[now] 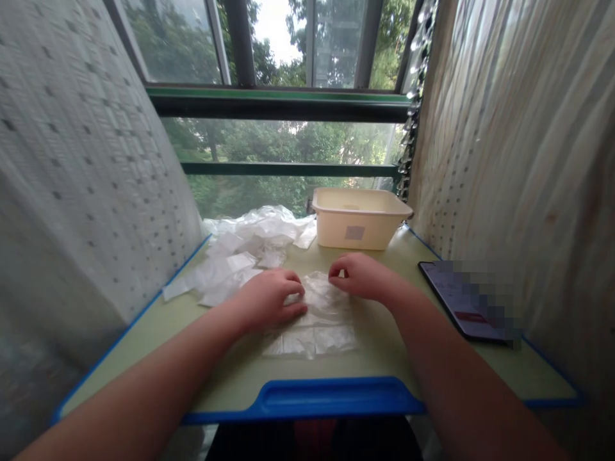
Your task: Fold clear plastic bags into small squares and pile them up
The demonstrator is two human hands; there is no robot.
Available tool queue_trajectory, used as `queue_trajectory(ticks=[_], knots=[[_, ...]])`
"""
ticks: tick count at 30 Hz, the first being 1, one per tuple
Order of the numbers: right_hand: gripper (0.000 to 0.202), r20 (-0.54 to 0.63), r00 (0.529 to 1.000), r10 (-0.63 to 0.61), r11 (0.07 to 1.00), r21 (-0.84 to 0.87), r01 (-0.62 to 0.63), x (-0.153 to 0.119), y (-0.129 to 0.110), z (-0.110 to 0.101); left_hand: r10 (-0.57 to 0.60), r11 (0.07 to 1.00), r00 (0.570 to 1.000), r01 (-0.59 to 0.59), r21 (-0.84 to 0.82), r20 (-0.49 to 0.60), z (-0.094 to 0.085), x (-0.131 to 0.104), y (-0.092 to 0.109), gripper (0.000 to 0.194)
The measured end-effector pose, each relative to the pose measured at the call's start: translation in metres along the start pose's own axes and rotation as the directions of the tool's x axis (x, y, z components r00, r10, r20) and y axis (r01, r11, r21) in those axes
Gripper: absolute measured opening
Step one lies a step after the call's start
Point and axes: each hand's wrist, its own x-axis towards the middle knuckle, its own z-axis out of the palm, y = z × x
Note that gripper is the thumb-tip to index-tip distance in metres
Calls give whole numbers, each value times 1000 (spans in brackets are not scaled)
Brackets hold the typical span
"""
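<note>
1. Window (288, 107): one, barred, across the far end; trees (283, 144) outside.
2. Curtains: two, pale. Left curtain (81, 141) spotted; right curtain (509, 141) hanging in folds.
3. Tabletop (379, 349): pale green, with blue edging (331, 397) that widens at the near side.
4. Heap of plastic (250, 240): white to clear, crumpled, at the far left.
5. Tub (334, 227): cream, label (354, 232) on its front wall; at the far side, just right of the heap.
6. Plastic film (314, 320): one piece, clear, wrinkled; bag or sheet, cannot tell. Lies on the tabletop between the left hand (306, 301) and the right hand (333, 279), spreading from them toward the person. Creases cross it sideways; long axis cannot be told.
7. Phone (456, 294): screen up, at the right, well apart from the film.
8. Left hand: partly open, thumb apart from fingers, tips at the film's left side. Film lies to its right and nearward; this hand is closer to the film's middle.
9. Right hand: curled, thumb and fingertips close together by the film's far right corner. Film lies leftward and nearward; whether any is pinched, cannot tell.
</note>
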Motion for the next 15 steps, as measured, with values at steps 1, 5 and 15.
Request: queue_trajectory(ticks=[1, 5, 15], knots=[[19, -35, 999, -16, 1000, 7, 16, -1, -3, -1, 1, 1000, 1000, -1, 2, 0, -1, 0, 1, 25], [19, -100, 991, -84, 996, 18, 87, -3, -11, 0, -3, 1000, 1000, 3, 21, 6, -2, 1, 3, 23], [19, 99, 992, 81, 993, -94, -72, 1, 6, 10, 58, 998, 996, -58, -2, 65, -12, -5, 0, 23]])
